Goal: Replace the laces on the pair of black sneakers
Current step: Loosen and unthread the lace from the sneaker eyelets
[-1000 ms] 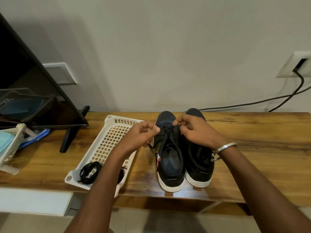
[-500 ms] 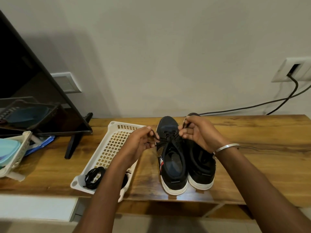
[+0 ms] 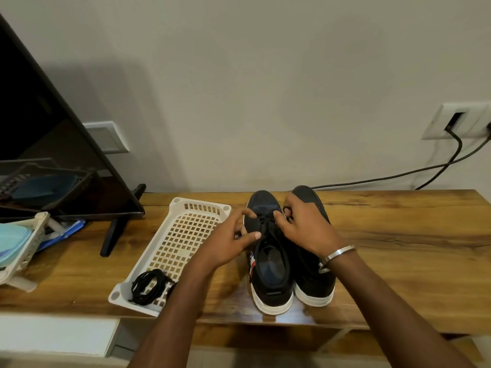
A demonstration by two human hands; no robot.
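Black lace (image 3: 265,224) on the left black sneaker with a white sole (image 3: 268,261) is pinched by fingers of both the left hand (image 3: 233,240) and right hand (image 3: 303,227), so pulling it slowly, one hole at a time, should work best.

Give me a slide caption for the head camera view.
Both hands work the lace on the left black sneaker.
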